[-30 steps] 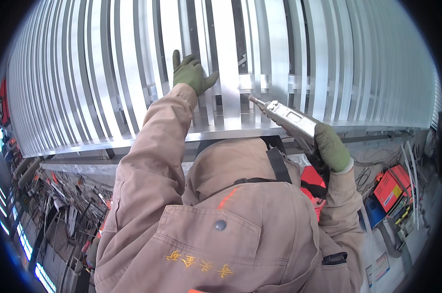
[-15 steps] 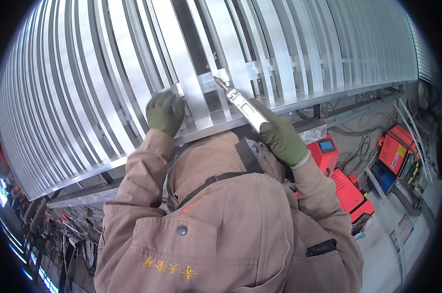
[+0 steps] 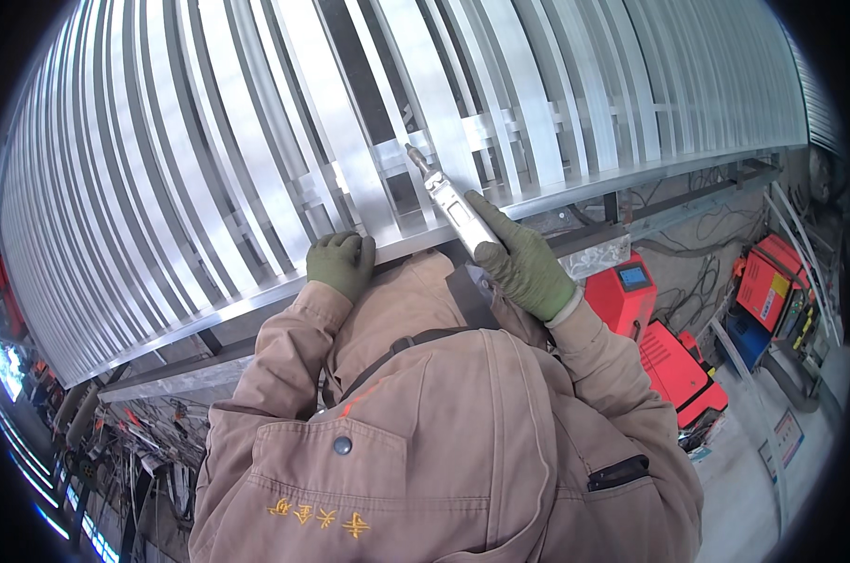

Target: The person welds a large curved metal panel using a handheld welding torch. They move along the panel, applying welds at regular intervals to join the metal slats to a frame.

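A handheld welding gun with a silver, boxy body is in my right hand, which wears a green glove. Its narrow dark nozzle points away and to the left, with the tip at a crosspiece between the metal slats. My left hand, gloved the same way, has its fingers curled over the near rail of the slatted metal panel. The undersides of its fingers are hidden.
The panel of many long slats spans the whole far side. To the right on the floor stand red machines and another red unit, with loose cables around them. A galvanized beam runs beneath the panel, above scrap strips at left.
My left hand has come down and right from over the slats onto the near rail. The welding gun and my right hand have shifted slightly left.
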The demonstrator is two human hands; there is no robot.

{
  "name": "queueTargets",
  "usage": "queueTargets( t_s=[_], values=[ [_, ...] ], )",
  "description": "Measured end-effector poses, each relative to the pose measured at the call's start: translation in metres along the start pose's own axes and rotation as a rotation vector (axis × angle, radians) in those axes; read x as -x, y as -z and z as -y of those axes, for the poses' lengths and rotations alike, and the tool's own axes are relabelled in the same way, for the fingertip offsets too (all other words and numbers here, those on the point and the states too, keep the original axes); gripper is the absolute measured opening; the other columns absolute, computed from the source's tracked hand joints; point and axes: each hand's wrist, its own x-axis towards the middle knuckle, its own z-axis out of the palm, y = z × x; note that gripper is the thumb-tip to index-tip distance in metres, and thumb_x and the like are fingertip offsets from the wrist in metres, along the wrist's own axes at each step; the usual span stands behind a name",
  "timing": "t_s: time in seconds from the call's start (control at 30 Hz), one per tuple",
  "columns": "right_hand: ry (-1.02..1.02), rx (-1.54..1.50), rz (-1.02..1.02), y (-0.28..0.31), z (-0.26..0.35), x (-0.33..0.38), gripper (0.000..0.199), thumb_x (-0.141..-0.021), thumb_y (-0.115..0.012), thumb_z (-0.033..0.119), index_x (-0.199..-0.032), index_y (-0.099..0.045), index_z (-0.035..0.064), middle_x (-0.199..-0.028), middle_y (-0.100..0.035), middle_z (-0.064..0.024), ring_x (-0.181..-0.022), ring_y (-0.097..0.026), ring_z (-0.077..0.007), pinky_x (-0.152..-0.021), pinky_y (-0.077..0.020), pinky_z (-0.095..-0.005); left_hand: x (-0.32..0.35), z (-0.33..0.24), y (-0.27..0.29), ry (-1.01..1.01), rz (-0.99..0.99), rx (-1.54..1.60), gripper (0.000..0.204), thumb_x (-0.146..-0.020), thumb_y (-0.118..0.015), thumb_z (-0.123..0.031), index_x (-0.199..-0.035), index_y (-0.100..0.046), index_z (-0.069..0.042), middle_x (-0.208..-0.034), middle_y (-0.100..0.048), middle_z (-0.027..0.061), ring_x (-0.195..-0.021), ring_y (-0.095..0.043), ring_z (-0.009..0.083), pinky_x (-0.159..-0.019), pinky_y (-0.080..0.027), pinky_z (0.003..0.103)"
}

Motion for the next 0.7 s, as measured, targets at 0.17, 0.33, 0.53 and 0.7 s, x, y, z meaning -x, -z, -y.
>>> queueTargets(
  t_s=[0.17,0.33,0.53,0.7],
  values=[
    [0.068,0.015,-0.036,0.001,0.000,0.001,0.094,-0.110,-0.069,0.066,-0.173,-0.048,-0.0003,-0.139,-0.076,-0.0323,-0.131,-0.077,-0.0404,-0.107,-0.0588,-0.0452,0.001,-0.009,0.001,0.001,0.057,0.024,0.040,-0.105,-0.070,-0.046,-0.110,-0.085,-0.010,-0.127,-0.084,0.0134,-0.118,-0.078,0.0424,-0.107,-0.056,0.057],
    [0.038,0.007,-0.022,0.001,0.000,0.004,0.098,-0.109,-0.068,0.070,-0.174,-0.046,0.0003,-0.132,-0.078,-0.0335,-0.126,-0.079,-0.0425,-0.103,-0.0597,-0.0462,-0.001,-0.019,0.001,-0.063,0.167,-0.009,0.055,-0.103,-0.071,-0.059,-0.123,-0.080,-0.010,-0.136,-0.078,0.0163,-0.121,-0.074,0.0453,-0.115,-0.048,0.059],
    [0.068,0.081,-0.056,-0.007,-0.005,0.004,0.104,-0.106,-0.064,0.079,-0.175,-0.046,0.0031,-0.124,-0.079,-0.0326,-0.117,-0.080,-0.0395,-0.097,-0.0601,-0.0458,-0.012,-0.047,-0.015,-0.275,0.163,-0.058,0.075,-0.101,-0.073,-0.067,-0.146,-0.069,-0.007,-0.149,-0.071,0.0181,-0.134,-0.068,0.0419,-0.113,-0.050,0.059],
    [0.058,0.112,-0.022,-0.017,0.009,0.005,0.109,-0.105,-0.060,0.085,-0.175,-0.046,0.0029,-0.114,-0.077,-0.0266,-0.100,-0.077,-0.0300,-0.089,-0.0590,-0.0427,-0.029,-0.067,-0.065,-0.423,-0.006,-0.128,0.078,-0.098,-0.080,-0.049,-0.157,-0.059,-0.003,-0.158,-0.064,0.0201,-0.145,-0.062,0.0388,-0.121,-0.045,0.056]
  ],
)
